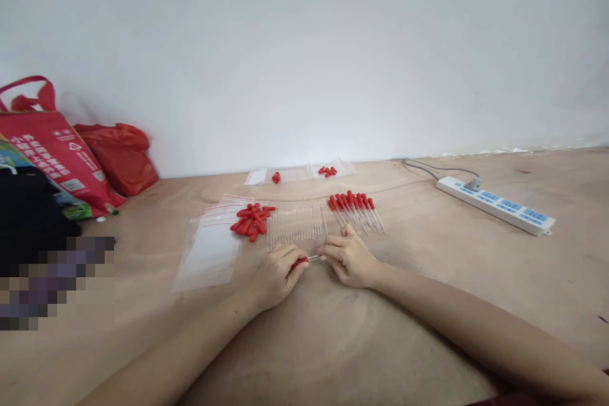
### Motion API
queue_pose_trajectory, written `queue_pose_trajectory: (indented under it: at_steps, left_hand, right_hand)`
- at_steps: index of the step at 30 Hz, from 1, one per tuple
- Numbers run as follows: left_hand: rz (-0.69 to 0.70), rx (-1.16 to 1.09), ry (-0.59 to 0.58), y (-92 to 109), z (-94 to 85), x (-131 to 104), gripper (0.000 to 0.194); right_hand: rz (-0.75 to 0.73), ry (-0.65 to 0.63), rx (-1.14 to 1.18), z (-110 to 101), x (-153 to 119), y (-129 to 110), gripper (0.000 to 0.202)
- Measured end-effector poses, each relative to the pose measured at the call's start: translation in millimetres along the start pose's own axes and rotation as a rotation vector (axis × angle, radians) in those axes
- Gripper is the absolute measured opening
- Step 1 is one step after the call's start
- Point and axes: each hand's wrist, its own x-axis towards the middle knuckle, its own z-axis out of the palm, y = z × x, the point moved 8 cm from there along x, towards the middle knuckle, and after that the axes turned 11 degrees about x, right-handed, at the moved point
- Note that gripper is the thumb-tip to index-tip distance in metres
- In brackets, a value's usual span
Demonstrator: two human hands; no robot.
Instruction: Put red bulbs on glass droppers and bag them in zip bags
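Observation:
My left hand (281,274) is closed around a red rubber dropper bulb (299,262). From the bulb a thin glass tube (313,258) runs across to my right hand (349,257), whose fingers pinch its other end. Just beyond my left hand is a heap of loose red bulbs (250,221). Beside it, clear glass tubes (297,223) lie in a row. Several droppers (354,209) with red bulbs fitted on glass tubes lie side by side past my right hand. Clear zip bags (209,250) are spread at the left of the heap.
Near the wall lie more red bulbs (327,171), glass tubes (295,175) and a small bag (255,177). A white power strip (495,204) with a plugged-in grey cable sits at the right. Red bags (61,152) and a black item (33,222) stand at the left.

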Motion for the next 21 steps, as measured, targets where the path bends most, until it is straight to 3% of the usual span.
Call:
queue_pose_trajectory:
  at_steps: [12, 21]
  left_hand:
    - [0.074, 0.047, -0.012, 8.2, -1.4, 1.2, 0.019]
    - [0.050, 0.025, 0.041, -10.7, -3.6, 2.6, 0.016]
  right_hand:
    - [0.046, -0.068, 0.013, 10.3, 4.2, -2.1, 0.020]
    - [0.073, -0.096, -0.030, 5.4, 8.2, -3.7, 0.023]
